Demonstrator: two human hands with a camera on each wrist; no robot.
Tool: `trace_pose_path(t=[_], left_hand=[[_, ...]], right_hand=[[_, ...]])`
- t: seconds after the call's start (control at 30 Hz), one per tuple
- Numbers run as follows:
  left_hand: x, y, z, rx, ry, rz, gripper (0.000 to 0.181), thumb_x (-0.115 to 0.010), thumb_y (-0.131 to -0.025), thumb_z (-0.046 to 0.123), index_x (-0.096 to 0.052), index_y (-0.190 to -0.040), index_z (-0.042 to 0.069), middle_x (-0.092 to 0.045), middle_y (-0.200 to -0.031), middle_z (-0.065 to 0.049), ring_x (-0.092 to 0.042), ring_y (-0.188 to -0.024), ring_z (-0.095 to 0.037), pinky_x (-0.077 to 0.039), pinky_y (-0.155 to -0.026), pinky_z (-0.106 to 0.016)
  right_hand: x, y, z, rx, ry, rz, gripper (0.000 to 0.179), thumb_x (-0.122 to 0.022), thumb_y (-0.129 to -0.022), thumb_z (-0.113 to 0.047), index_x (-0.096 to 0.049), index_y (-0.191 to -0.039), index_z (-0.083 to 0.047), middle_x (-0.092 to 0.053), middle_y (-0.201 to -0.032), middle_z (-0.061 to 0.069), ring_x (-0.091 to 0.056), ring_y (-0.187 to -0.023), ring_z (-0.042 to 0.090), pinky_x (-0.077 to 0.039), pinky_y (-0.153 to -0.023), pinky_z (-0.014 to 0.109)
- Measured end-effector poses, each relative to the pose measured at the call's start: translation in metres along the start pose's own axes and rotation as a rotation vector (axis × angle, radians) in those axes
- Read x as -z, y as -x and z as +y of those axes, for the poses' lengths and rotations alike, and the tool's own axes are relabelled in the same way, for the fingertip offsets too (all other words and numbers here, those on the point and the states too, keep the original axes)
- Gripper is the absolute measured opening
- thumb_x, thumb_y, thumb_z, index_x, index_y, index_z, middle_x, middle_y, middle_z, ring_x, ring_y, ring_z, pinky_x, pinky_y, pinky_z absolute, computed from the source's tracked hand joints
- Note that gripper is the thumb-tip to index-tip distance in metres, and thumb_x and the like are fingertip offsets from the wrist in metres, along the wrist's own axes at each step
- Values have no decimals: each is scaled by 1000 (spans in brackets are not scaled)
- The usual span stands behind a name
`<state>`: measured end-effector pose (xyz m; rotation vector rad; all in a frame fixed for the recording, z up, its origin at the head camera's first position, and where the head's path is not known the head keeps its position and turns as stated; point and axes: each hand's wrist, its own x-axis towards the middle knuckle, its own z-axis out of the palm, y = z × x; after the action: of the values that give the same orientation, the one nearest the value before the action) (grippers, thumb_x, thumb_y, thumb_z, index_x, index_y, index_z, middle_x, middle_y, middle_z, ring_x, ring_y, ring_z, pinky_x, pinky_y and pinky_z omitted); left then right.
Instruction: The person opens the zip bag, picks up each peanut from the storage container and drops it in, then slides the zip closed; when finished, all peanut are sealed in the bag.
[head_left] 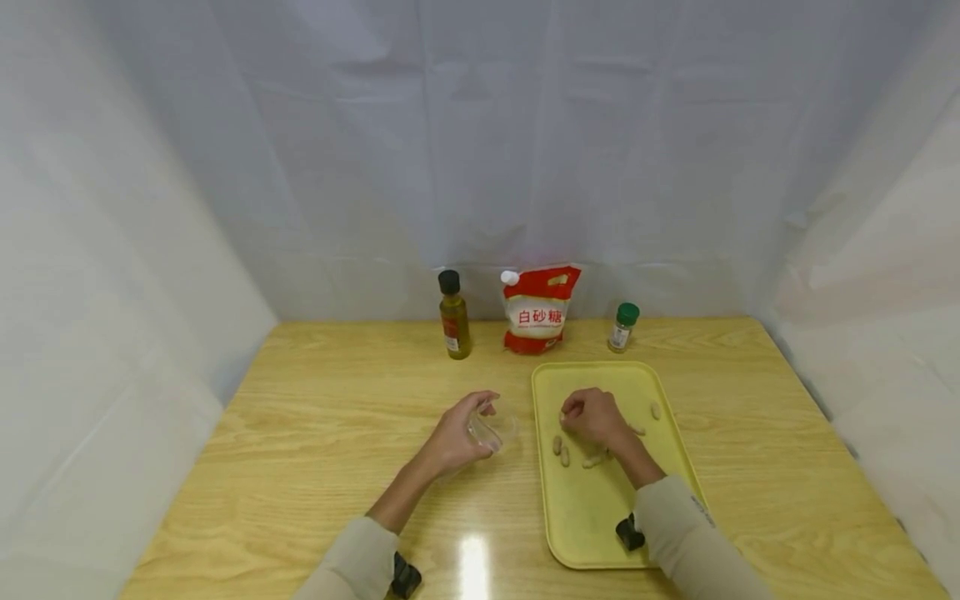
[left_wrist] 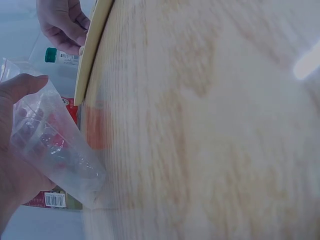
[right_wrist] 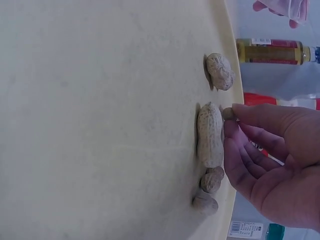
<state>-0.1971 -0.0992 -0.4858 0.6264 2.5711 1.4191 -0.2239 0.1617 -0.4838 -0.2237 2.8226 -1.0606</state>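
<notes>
My left hand point(head_left: 453, 437) grips a clear plastic bag point(left_wrist: 55, 135) above the table, left of the yellow tray point(head_left: 588, 525). Thumb and fingers spread around the bag near its mouth, which faces the tray. Over the tray, my right hand point(head_left: 594, 417) pinches a peanut point(right_wrist: 229, 114) between thumb and index finger; most of this peanut is hidden by the fingertips. Several unshelled peanuts point(right_wrist: 210, 135) lie on the tray around that hand, one point(head_left: 656, 411) apart near the right rim.
Behind the work stand a dark-capped oil bottle point(head_left: 454, 321), a red and white sugar pouch point(head_left: 537, 315) and a small green-lidded jar point(head_left: 622, 329). White sheeting point(head_left: 465, 150) encloses the wooden table point(head_left: 300, 467) at the back and sides.
</notes>
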Motion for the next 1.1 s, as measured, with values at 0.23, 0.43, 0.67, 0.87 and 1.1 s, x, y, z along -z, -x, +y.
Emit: trace_pose_path(t=[0.23, 0.43, 0.67, 0.87, 1.1], left_hand=[[0, 1, 1, 12, -1, 0, 79, -73, -68, -4, -43, -138, 13, -56, -124, -12, -49, -122, -32, -50, -91, -40], [0, 2, 3, -1, -4, 7, 78, -72, -67, -4, -43, -138, 12, -57, -122, -10, -49, -123, -32, -50, -90, -41], [-1, 2, 1, -17, -14, 11, 77, -73, -68, -3, -44, -137, 12, -57, -121, -10, -50, -122, -32, -51, -86, -36], [-2, 1, 1, -16, -6, 20, 76, -74, -68, -3, -44, -137, 12, -58, -120, -10, -50, -121, -31, -50, -90, -41], [-2, 1, 2, -15, 6, 23, 77, -74, -67, -4, -45, -136, 12, -59, -119, -11, -52, -119, -32, -48, -96, -47]], right_hand=[[3, 4, 1, 40, -64, 5, 10, -66, -79, -6, -69, -88, -3, -67, -77, 5, -58, -69, 12, -48, -62, 25], [7, 11, -4, 103, -100, 24, 14, -64, -83, -9, -70, -94, -4, -67, -80, 4, -58, -71, 12, -49, -64, 26], [10, 17, -15, 149, -181, 20, 16, -64, -86, -9, -70, -99, -2, -70, -87, 8, -63, -78, 13, -52, -69, 23], [8, 20, -30, 205, -258, 16, 16, -65, -86, -8, -70, -100, -3, -70, -90, 10, -63, -79, 13, -52, -69, 21], [3, 22, -52, 268, -259, 4, 17, -65, -86, -8, -70, -102, -4, -70, -92, 9, -64, -81, 14, -53, -70, 21]])
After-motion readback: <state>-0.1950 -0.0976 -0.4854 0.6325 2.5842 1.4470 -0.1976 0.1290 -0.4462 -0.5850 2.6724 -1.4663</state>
